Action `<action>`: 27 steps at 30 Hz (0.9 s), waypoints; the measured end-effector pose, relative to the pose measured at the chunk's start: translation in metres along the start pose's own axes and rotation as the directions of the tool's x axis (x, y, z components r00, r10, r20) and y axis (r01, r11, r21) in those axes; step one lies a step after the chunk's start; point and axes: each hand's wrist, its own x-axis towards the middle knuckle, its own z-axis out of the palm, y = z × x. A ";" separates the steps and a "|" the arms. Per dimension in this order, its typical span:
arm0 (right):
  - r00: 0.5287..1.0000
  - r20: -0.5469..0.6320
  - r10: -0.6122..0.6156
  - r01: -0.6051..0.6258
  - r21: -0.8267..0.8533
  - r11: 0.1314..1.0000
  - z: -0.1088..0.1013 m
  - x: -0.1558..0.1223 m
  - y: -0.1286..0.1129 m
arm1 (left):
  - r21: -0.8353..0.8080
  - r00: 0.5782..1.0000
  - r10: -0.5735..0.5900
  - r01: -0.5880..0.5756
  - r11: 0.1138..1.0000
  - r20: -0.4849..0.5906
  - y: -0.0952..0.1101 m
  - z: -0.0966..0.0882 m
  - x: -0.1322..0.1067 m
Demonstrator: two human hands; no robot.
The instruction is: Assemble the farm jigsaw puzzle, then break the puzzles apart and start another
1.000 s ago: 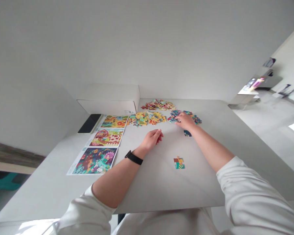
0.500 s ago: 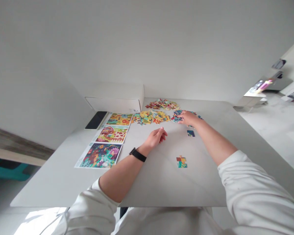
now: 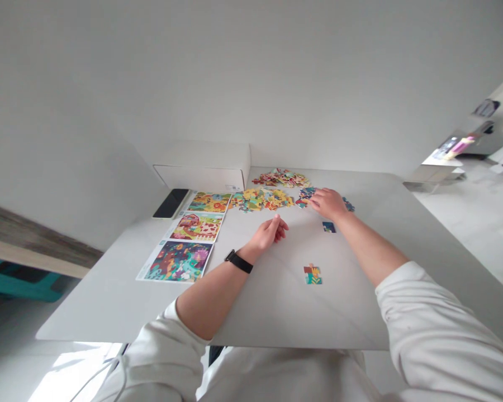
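My right hand (image 3: pixel 329 203) reaches out over a pile of blue puzzle pieces (image 3: pixel 307 196) at the far side of the white table (image 3: pixel 276 312); its fingers are curled on the pieces, and what they grip is hidden. My left hand (image 3: pixel 269 233), with a black watch (image 3: pixel 238 261) on the wrist, rests on its edge in the table's middle, fingers loosely curled and holding nothing. A small dark blue piece (image 3: pixel 329 226) lies beside my right forearm. A joined pair of teal and red pieces (image 3: pixel 313 274) lies nearer to me.
A yellow pile (image 3: pixel 262 200) and a red pile (image 3: pixel 281 178) of pieces lie at the back. Three picture cards (image 3: pixel 190 237) lie in a row on the left, a black phone (image 3: pixel 171 203) beside them, and a white box (image 3: pixel 205 164) behind against the wall.
The camera has shifted, so the table sits further right in view. My right hand stays at the blue pile with small finger movements. My left hand has hardly moved.
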 end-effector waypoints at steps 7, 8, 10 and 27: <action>0.956 -0.158 0.248 -0.176 0.368 0.913 -0.017 -0.016 -0.038 | -0.051 1.000 -0.017 0.017 0.999 0.011 0.006 0.001 0.000; 0.950 -0.132 0.282 -0.191 0.470 0.862 -0.020 -0.021 -0.048 | -0.063 1.000 -0.014 0.016 0.998 0.023 0.008 0.002 0.000; 0.941 -0.057 0.334 -0.216 0.658 0.721 -0.025 -0.032 -0.067 | -0.095 0.999 -0.008 0.013 0.995 0.054 0.012 0.003 -0.004; 0.913 0.069 0.403 -0.199 0.937 0.289 -0.057 -0.106 -0.131 | -0.127 0.998 -0.055 0.050 0.991 -0.040 0.039 0.036 -0.038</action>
